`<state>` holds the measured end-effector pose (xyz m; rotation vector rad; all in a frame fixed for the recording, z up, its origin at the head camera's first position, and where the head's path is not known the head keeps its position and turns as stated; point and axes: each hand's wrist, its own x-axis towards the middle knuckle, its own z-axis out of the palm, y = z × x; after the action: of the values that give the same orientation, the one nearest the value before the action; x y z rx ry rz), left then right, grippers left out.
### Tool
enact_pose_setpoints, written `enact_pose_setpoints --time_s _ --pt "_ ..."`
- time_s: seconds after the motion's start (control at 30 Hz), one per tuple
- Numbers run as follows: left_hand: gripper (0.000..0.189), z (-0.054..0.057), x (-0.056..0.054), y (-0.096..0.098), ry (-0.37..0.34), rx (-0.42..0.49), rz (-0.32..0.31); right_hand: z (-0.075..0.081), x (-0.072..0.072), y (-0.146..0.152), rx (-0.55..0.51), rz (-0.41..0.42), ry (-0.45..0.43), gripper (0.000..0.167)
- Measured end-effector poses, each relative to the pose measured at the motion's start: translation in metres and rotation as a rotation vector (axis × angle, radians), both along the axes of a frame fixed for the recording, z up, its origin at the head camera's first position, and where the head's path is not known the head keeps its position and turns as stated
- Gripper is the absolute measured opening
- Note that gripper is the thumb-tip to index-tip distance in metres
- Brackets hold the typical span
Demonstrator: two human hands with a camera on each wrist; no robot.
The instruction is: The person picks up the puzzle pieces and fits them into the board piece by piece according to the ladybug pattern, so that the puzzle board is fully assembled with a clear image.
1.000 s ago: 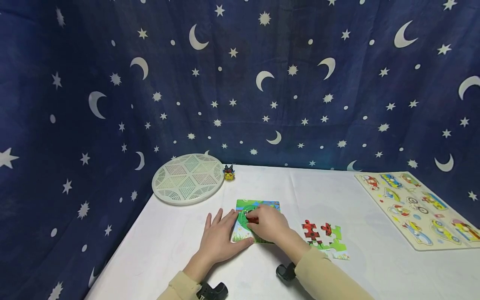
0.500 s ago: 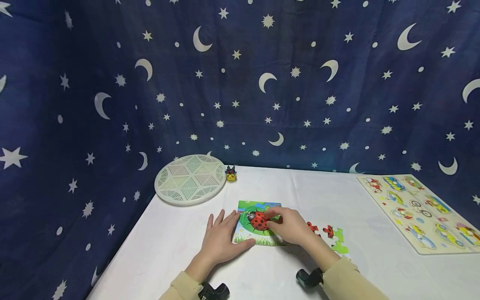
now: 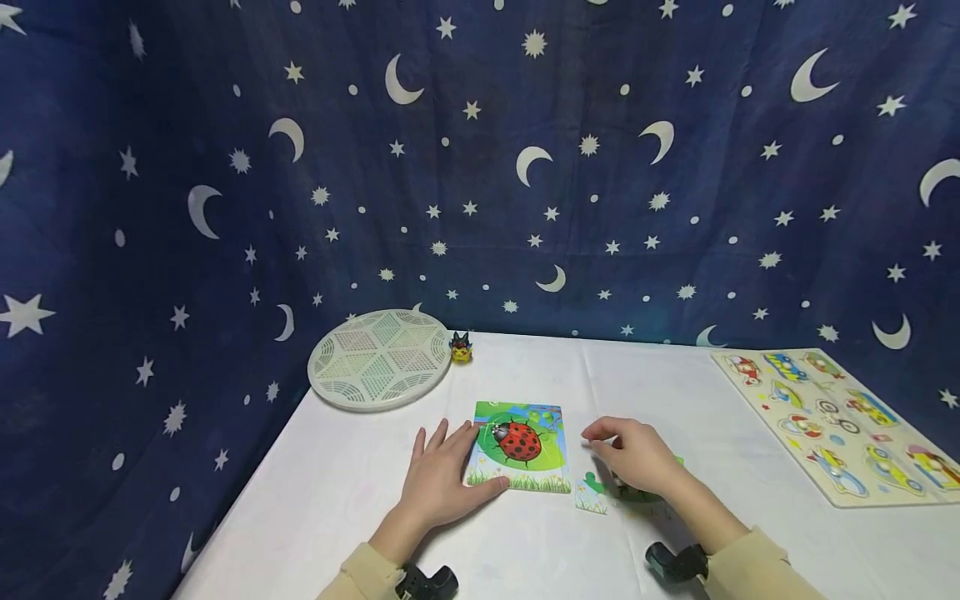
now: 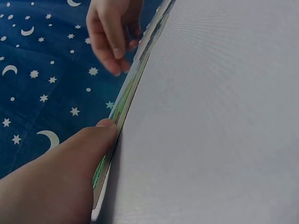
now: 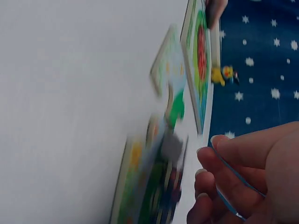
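Observation:
A small square jigsaw puzzle [image 3: 519, 446] with a red ladybug on green leaves lies before me. My left hand [image 3: 442, 475] rests against its left side, fingers straight and spread, the thumb [image 4: 105, 130] along the near edge. To the right of the puzzle, my right hand [image 3: 633, 457] hovers over loose jigsaw pieces [image 3: 591, 493]. Its thumb and fingers are loosely bent, and I see nothing held between them. In the right wrist view, several pieces [image 5: 175, 109] lie blurred below that hand [image 5: 247, 172]; the head view hides most of them behind it.
A round pale tray [image 3: 378, 360] with a pierced star pattern stands back left, beside a small yellow and dark toy figure [image 3: 461, 347]. At the far right lies a wooden peg-puzzle board [image 3: 836, 425]. A dark blue star-and-moon curtain [image 3: 480, 167] hangs behind the table.
My right hand has moved right, off the puzzle and over the loose pieces. The whole ladybug is now uncovered; a piece with grass shows beside the puzzle. My left hand stays put.

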<state>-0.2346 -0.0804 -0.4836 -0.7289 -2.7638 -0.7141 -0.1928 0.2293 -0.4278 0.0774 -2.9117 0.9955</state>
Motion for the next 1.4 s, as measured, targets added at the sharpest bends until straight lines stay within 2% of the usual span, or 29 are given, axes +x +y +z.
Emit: enact_pose_setpoints --time_s 0.1,0.27,0.47,0.6,0.93,1.23,1.4 --pt "0.094 -0.001 0.001 0.000 -0.009 -0.002 0.000 -0.001 0.004 0.016 0.011 -0.003 -0.004 0.015" --pt "0.094 -0.002 0.001 0.001 -0.014 -0.009 0.001 0.000 0.007 0.039 0.104 -0.012 -0.051 0.026" --pt "0.095 0.000 -0.001 0.001 -0.019 -0.019 -0.003 0.003 0.010 0.052 0.133 0.044 -0.110 0.047" --pt "0.095 0.002 -0.004 0.002 -0.014 -0.022 0.000 0.003 0.008 0.053 0.138 0.077 -0.094 0.054" --pt "0.093 0.002 -0.006 0.002 -0.013 -0.010 -0.002 0.001 -0.001 0.047 0.148 0.000 -0.141 0.049" --pt "0.092 -0.001 -0.002 0.003 -0.027 -0.008 -0.005 -0.003 0.007 0.044 0.096 -0.041 -0.141 0.050" --pt "0.091 -0.002 0.000 0.001 -0.032 -0.004 -0.003 -0.004 0.010 0.042 0.066 -0.057 -0.120 0.057"
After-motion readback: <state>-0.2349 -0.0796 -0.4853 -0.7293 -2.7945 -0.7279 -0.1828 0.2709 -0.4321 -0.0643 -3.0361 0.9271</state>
